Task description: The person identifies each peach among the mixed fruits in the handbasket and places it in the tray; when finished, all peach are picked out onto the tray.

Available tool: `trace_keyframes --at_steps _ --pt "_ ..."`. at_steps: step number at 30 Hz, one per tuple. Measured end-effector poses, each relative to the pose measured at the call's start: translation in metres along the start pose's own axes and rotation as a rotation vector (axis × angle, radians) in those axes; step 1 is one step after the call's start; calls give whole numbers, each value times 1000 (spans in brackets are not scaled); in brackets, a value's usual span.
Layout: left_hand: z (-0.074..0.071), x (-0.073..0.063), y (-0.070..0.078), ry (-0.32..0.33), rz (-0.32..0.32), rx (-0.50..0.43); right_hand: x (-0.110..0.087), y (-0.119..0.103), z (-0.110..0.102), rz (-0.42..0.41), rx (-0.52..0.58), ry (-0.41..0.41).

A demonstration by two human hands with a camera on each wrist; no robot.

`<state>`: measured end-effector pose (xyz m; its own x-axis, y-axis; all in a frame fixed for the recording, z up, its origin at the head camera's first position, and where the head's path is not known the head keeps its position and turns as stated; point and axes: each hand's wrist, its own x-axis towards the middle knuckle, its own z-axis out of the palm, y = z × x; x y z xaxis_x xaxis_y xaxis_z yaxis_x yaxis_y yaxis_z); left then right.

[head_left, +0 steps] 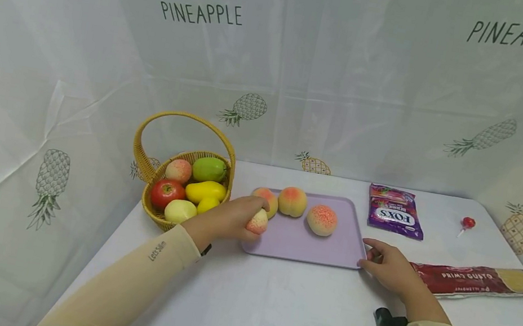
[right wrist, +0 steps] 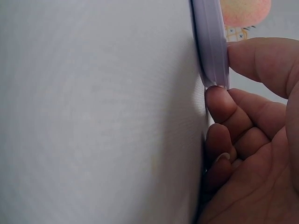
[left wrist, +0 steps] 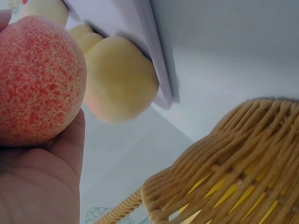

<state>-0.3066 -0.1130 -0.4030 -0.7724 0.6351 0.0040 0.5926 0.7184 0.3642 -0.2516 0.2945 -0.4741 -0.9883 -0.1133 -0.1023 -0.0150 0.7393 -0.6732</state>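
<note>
My left hand (head_left: pixel 239 218) grips a speckled pink-and-cream peach (left wrist: pixel 42 81) over the left end of a lilac tray (head_left: pixel 284 245). Three more peaches are on the tray: one (head_left: pixel 267 198) partly behind my left hand, another (head_left: pixel 292 201) at the back, and a speckled one (head_left: pixel 321 220) to the right of centre. My right hand (head_left: pixel 391 268) holds the tray's right edge near the front corner. In the right wrist view its thumb lies on the rim (right wrist: pixel 212 46), with the other fingers curled by the corner.
Left of the tray stands a wicker basket (head_left: pixel 150 208) with a tall handle and several fruits inside. To the right lie a purple candy bag (head_left: pixel 394 212), a red lollipop (head_left: pixel 468 222) and a long red packet (head_left: pixel 474 281). A pineapple-print curtain (head_left: pixel 351 114) hangs behind the table.
</note>
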Motion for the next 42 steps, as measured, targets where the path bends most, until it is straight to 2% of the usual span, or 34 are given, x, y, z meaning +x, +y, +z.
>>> trace_keyframes --at_steps 16,28,42 --pt "12 3 1 -25 12 -19 -1 -3 0 8 -13 4" --pt "19 5 2 -19 54 -5 0 0 1 0 -5 8" --pt "27 6 -2 -39 20 -10 1 2 0 -6 -10 6"
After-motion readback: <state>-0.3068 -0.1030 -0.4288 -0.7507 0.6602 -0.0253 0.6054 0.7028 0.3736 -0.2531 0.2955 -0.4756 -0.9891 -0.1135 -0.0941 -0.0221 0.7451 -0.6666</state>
